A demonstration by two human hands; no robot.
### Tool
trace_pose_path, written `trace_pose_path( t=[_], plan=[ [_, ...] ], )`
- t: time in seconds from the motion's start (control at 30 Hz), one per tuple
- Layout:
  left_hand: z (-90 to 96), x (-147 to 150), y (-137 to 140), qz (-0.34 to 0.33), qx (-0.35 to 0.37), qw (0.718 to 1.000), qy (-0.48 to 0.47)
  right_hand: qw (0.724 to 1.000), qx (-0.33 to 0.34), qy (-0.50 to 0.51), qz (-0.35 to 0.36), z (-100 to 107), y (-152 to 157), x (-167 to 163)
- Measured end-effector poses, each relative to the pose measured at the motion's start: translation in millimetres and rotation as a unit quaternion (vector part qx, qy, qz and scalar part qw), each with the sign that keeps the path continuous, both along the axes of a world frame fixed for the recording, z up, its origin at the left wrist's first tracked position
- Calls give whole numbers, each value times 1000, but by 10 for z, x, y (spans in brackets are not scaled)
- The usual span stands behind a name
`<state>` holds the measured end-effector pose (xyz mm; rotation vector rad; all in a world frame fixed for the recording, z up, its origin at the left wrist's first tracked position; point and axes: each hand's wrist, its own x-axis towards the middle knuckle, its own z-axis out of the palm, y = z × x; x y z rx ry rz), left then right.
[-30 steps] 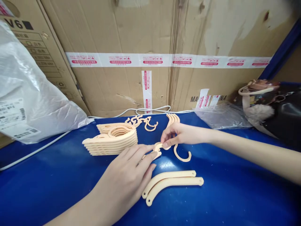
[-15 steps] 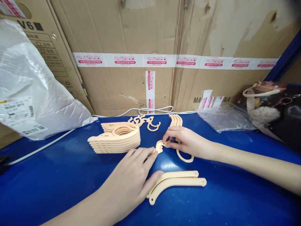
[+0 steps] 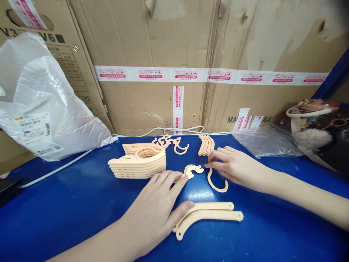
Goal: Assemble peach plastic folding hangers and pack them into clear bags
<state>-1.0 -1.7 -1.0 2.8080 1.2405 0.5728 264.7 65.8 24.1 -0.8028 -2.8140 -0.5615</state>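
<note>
My left hand (image 3: pixel 160 209) presses its fingertips on a small curved cream hanger piece (image 3: pixel 191 170), whose left part they cover. Its thumb is stretched apart, over the near ends of two long curved hanger arms (image 3: pixel 209 214) lying side by side. To the right, my right hand (image 3: pixel 231 165) is bent with thumb and finger closed at the upper end of a cream hanger hook (image 3: pixel 218 186), which lies on the blue table. The fingertips partly hide that end. A neat stack of cream hangers (image 3: pixel 137 167) stands left of the small piece.
Several loose hooks (image 3: pixel 180 147) lie behind the stack, and several curved arms (image 3: pixel 206 145) sit behind my right hand. A white parcel bag (image 3: pixel 51 105) leans at left. Clear plastic (image 3: pixel 261 140) and a dark bag (image 3: pixel 332 142) are at right. A white cable (image 3: pixel 152 131) runs along the cardboard.
My right hand has let go of the small curved piece and moved right to the hook. My left hand stays on the piece. The view has shifted slightly.
</note>
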Motion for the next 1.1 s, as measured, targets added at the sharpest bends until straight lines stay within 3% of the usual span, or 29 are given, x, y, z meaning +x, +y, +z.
trace_pose_path(
  t=[0.2, 0.3, 0.37, 0.47, 0.53, 0.63, 0.73, 0.8, 0.93, 1.1],
  plan=[
    [49, 18, -13, 1, -16, 1000, 5, 990, 89, -95, 51, -1, -41, -10],
    [79, 43, -24, 2, -13, 1000, 11, 989, 94, -100, 58, 39, -96, -13],
    [95, 65, -25, 2, -16, 1000, 14, 996, 66, -48, 39, 65, -154, -10],
    [102, 104, -14, -4, -19, 1000, 9, 995, -50, 85, 7, 75, -255, -30],
    [96, 128, 0, -9, -18, 1000, -1, 968, -168, 187, -15, 54, -314, -64],
    [83, 142, 19, -14, -21, 1000, -13, 881, -344, 319, -52, -13, -364, -116],
    [80, 112, 21, -15, -22, 999, -22, 800, -449, 389, -79, -86, -372, -139],
    [89, 81, 10, -16, -18, 999, -27, 774, -473, 411, -88, -122, -365, -139],
    [119, 51, -22, -26, -4, 999, -19, 767, -466, 430, -99, -151, -343, -133],
    [117, 71, -30, -16, 6, 1000, -1, 729, -498, 460, -96, -157, -322, -137]
  ],
)
